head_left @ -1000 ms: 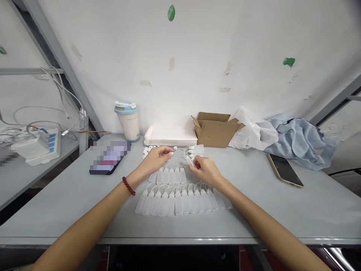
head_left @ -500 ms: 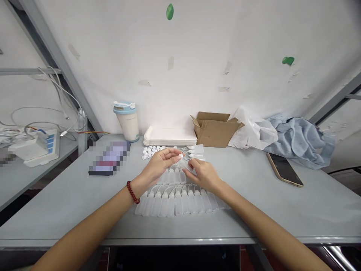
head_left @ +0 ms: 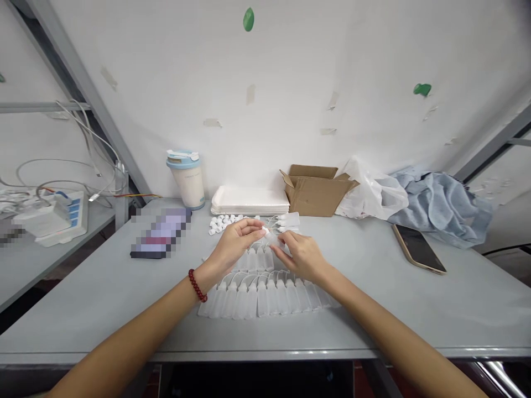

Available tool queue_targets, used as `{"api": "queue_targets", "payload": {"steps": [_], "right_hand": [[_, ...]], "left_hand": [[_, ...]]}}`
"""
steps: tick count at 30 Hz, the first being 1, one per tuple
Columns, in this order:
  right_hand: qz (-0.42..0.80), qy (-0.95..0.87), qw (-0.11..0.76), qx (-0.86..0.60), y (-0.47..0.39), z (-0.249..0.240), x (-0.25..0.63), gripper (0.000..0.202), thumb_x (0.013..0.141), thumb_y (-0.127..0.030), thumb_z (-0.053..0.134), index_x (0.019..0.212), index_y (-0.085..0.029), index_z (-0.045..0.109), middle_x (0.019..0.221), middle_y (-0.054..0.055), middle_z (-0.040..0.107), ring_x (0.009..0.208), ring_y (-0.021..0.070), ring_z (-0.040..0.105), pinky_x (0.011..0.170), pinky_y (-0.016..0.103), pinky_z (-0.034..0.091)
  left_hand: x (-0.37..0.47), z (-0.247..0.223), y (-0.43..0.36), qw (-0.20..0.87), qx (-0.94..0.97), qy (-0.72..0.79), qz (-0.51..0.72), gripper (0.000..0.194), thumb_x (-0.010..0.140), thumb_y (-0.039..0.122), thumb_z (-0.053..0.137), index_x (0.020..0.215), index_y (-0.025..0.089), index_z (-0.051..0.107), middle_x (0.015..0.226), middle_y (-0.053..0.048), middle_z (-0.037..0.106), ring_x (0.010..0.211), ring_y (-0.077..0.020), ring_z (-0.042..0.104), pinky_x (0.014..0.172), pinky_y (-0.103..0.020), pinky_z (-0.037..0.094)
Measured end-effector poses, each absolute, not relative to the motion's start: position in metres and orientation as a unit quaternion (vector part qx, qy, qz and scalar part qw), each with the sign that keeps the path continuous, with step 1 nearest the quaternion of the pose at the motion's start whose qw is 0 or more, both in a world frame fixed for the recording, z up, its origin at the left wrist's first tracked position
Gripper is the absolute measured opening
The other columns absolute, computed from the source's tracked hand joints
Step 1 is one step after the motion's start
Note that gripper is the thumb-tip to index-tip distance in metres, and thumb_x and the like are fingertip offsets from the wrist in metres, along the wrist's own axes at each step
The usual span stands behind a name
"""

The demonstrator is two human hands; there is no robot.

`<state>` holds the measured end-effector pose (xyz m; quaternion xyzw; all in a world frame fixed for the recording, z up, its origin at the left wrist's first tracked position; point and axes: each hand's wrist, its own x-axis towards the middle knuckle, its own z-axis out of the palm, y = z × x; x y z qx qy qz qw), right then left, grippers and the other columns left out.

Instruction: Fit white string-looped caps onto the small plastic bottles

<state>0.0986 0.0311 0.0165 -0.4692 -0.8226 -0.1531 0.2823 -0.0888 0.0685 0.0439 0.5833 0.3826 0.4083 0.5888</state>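
Observation:
Between my hands is a small translucent plastic bottle (head_left: pixel 274 238), tilted, with its white top toward the left. My left hand (head_left: pixel 234 241) pinches the white cap (head_left: pixel 264 230) at that end. My right hand (head_left: pixel 305 255) has its fingers closed round the lower body, which they partly cover. Below lies a front row of similar squeeze bottles (head_left: pixel 274 298) with thin white tubes at their tops. A shorter second row of bottles (head_left: pixel 259 259) is partly hidden by my hands. Behind them are a few more bottles (head_left: pixel 289 220) and a pile of loose white caps (head_left: pixel 219 223).
At the back stand a lidded cup (head_left: pixel 188 179), a stack of white trays (head_left: pixel 249 200) and an open cardboard box (head_left: pixel 315 193). A plastic bag (head_left: pixel 369 190), blue cloth (head_left: pixel 443 202) and a phone (head_left: pixel 420 249) lie right. A pixelated device (head_left: pixel 161 233) lies left.
The bottle has turned to lie flatter, its body now reaching further right toward my right fingers. My right hand has shifted slightly; my left stays by the cap end.

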Motion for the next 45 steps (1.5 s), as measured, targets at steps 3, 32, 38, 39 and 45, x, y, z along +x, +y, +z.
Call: {"api": "queue_targets", "payload": {"steps": [3,32,38,39,45], "right_hand": [[-0.15,-0.822,0.286,-0.47,0.031,0.016,0.098,0.023,0.093,-0.034,0.041,0.08,-0.016,0.05,0.068,0.004,0.061,0.051,0.0128,0.05,0.048,0.025,0.027],[0.348,-0.702,0.392,-0.481,0.016,0.048,0.088,0.029,0.086,-0.041,0.051,0.071,-0.016,0.053,0.065,0.0,0.057,0.056,0.0096,0.046,0.051,0.022,0.035],[0.289,-0.731,0.389,-0.481,0.016,0.046,0.088,0.027,0.086,-0.039,0.051,0.071,-0.016,0.052,0.061,-0.002,0.052,0.052,0.0083,0.04,0.049,0.021,0.033],[0.269,-0.74,0.388,-0.479,0.017,0.045,0.088,0.026,0.086,-0.038,0.051,0.071,-0.017,0.05,0.06,-0.003,0.049,0.051,0.008,0.039,0.049,0.021,0.032],[0.222,-0.766,0.379,-0.469,0.018,0.038,0.087,0.027,0.087,-0.037,0.049,0.068,-0.017,0.046,0.059,-0.003,0.046,0.05,0.0077,0.038,0.049,0.021,0.032]], "left_hand": [[-0.089,0.044,0.069,0.589,0.588,0.378,0.406,0.031,0.073,0.032,0.071,0.1,0.019,0.065,0.095,-0.005,0.066,0.086,-0.0165,0.056,0.069,-0.027,0.038],[-0.093,0.046,0.07,0.642,0.578,0.292,0.411,0.031,0.074,0.028,0.072,0.101,0.02,0.058,0.095,-0.004,0.068,0.077,-0.0122,0.055,0.069,-0.024,0.038],[-0.091,0.052,0.065,0.63,0.597,0.297,0.399,0.023,0.076,0.033,0.068,0.094,0.018,0.065,0.099,-0.005,0.065,0.079,-0.013,0.052,0.066,-0.024,0.04],[-0.09,0.051,0.065,0.626,0.597,0.307,0.397,0.022,0.076,0.035,0.069,0.089,0.017,0.067,0.095,-0.005,0.064,0.078,-0.0128,0.051,0.064,-0.023,0.04],[-0.09,0.042,0.07,0.655,0.571,0.332,0.367,0.026,0.07,0.04,0.072,0.076,0.015,0.068,0.073,-0.003,0.055,0.066,-0.0121,0.048,0.049,-0.021,0.037]]}}
